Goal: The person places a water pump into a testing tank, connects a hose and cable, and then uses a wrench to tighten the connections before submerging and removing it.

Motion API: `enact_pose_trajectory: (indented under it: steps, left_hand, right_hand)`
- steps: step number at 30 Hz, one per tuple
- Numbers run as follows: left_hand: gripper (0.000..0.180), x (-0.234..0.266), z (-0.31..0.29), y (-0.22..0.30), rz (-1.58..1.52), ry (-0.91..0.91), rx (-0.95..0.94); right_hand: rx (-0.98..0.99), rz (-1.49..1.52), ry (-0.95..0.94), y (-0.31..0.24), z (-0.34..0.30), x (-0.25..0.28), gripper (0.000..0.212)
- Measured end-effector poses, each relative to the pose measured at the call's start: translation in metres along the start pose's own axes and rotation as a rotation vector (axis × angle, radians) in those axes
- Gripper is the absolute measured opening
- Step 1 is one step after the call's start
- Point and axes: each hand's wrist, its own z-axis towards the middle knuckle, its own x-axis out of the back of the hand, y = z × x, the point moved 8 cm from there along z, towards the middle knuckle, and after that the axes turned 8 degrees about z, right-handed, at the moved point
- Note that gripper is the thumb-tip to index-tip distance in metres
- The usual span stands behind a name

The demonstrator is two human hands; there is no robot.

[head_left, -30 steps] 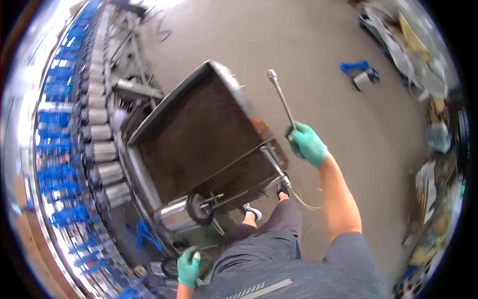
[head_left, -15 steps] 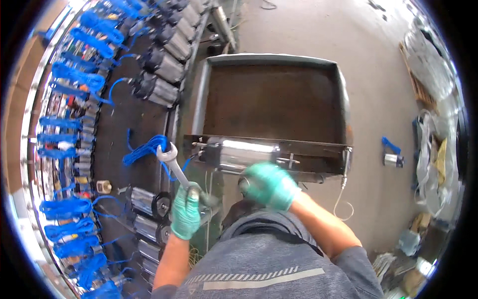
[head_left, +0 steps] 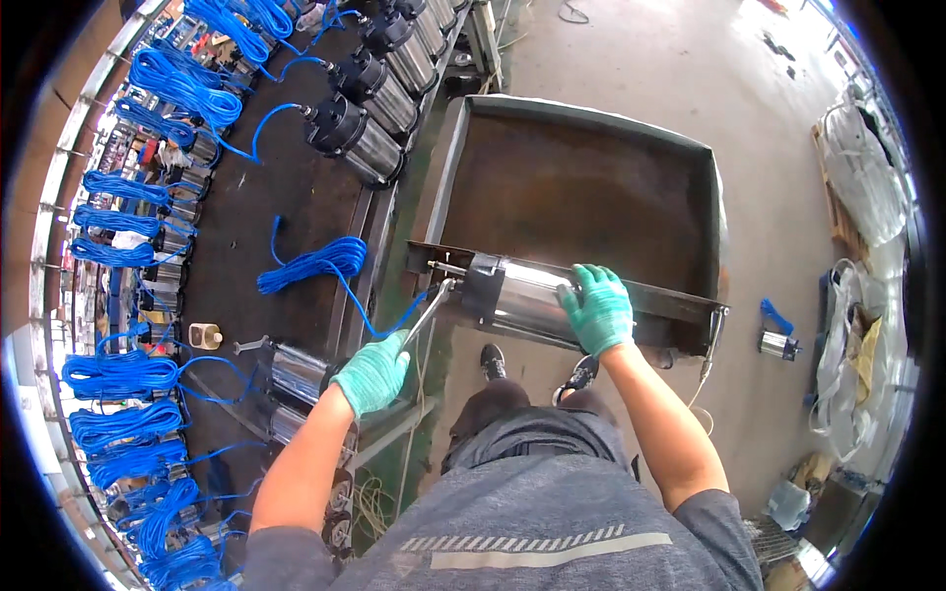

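A shiny steel pump cylinder with a black end cap lies across the near rim of a rusty metal cart tray. My right hand, in a green glove, rests flat on top of the cylinder. My left hand, also gloved, grips a metal wrench whose head reaches the cylinder's black left end. A blue cable runs from that end to a coil on the workbench.
A long dark workbench on the left carries several steel pumps and coiled blue cables. A concrete floor spreads to the right, with a small blue-corded part and bags and pallets along the right edge. My feet stand under the cart.
My view has turned toward the bench and cart. My right hand, which held the wrench out to the right, now rests on the cylinder; the wrench is in my left hand at the cylinder's end.
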Motion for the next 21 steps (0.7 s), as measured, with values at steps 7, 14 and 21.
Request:
enact_pose_trajectory:
  steps: [7,14,21]
  left_hand:
    - [0.038,0.013,0.026,0.022,0.371,-0.097,-0.142]
    - [0.032,-0.049,0.016,-0.01,0.165,0.061,0.093]
    - [0.037,-0.183,0.097,-0.049,-0.31,0.342,0.239]
  right_hand:
    - [0.014,-0.001,-0.004,-0.001,0.0,-0.001,0.041]
    - [-0.009,-0.015,-0.067,-0.001,0.003,-0.005,0.044]
    - [-0.019,-0.027,-0.066,-0.003,0.01,-0.004,0.051]
